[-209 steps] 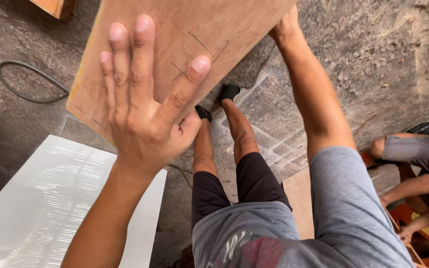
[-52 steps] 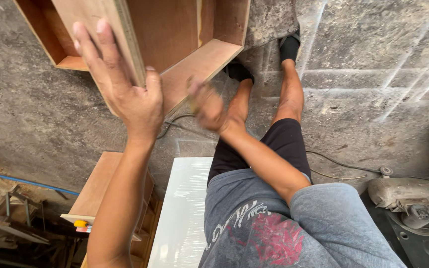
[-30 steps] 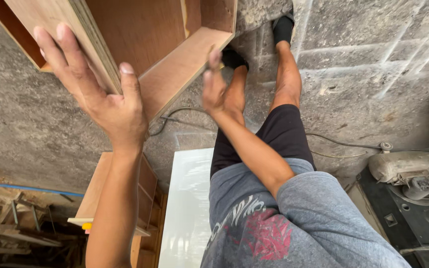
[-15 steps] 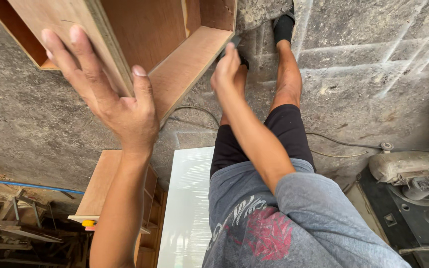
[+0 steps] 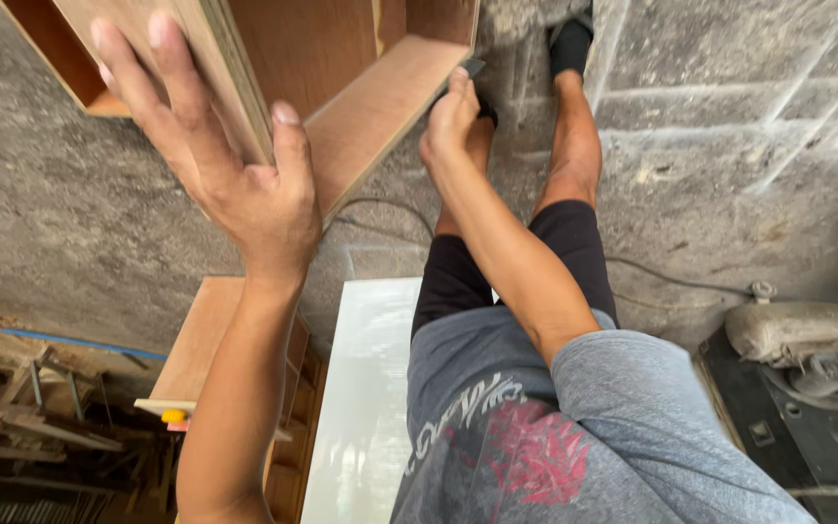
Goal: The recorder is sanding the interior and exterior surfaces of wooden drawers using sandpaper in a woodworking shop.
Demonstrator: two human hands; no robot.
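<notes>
Head view: both hands on empty wooden cabinet (image 5: 361, 107)

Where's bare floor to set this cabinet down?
Bare grey concrete floor left of the open brown plywood cabinet, and right of the legs toward the power tool. Crowded bottom left: scrap wood pile, glossy white panel.
</notes>
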